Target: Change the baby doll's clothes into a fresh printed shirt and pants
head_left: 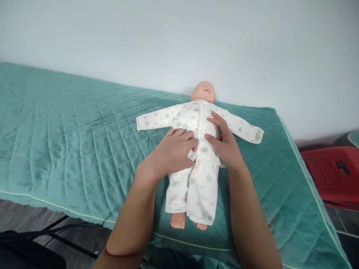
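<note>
A baby doll (pixel 203 92) lies on its back in a white long-sleeved shirt (pixel 187 115) and matching trousers (pixel 202 190), both printed with small animal figures. My left hand (pixel 179 147) rests at the shirt's lower front, fingers curled in against the cloth and thumb near the hem. Fingers apart, my right hand (pixel 223 142) lies over the other half of the shirt's front, beside a button. The doll's sleeves stretch out to both sides, with no doll hands showing. Bare doll feet (pixel 177 220) stick out of the trouser legs.
Under the doll is a table covered by a green quilted cloth (pixel 70 138) with pale edging. A white wall (pixel 140 41) rises behind it. To the right stands a red plastic chair or stool (pixel 332 173); dark metal legs (pixel 73 246) show at lower left.
</note>
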Available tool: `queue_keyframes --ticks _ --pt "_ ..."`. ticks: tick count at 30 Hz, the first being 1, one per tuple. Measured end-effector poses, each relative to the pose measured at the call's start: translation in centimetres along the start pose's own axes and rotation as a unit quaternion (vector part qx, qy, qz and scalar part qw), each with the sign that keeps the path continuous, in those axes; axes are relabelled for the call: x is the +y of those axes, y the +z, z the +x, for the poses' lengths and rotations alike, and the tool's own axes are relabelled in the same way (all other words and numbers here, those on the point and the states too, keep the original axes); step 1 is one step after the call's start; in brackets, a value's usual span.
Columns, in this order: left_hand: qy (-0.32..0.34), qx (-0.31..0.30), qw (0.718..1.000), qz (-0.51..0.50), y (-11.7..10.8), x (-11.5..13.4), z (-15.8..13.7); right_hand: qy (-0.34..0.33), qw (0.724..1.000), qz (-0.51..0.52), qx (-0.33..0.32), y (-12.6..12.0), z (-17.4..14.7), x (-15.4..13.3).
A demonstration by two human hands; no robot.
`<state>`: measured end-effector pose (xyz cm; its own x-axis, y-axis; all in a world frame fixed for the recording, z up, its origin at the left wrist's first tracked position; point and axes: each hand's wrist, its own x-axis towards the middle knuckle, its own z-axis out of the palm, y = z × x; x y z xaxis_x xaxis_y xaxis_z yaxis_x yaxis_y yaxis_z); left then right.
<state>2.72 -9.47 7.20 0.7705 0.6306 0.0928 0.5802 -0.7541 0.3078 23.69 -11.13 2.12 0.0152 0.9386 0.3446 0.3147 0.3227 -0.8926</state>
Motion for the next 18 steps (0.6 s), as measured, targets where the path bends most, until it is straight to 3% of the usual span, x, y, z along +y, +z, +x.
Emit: queue_keyframes --ticks 5,14,18 --pt "-0.013 -0.003 1.0 0.011 -0.1 0.6 -0.1 -0.005 1.0 -0.006 -0.002 0.0 0.0 -0.1" --pt "0.053 -0.011 0.995 -0.087 -1.6 0.8 -0.3 -0.012 1.0 -0.016 0.004 0.0 0.1 0.0" --pt "0.05 -0.029 0.99 -0.127 -1.3 0.8 0.0 -0.011 1.0 -0.017 0.002 0.0 0.1 0.0"
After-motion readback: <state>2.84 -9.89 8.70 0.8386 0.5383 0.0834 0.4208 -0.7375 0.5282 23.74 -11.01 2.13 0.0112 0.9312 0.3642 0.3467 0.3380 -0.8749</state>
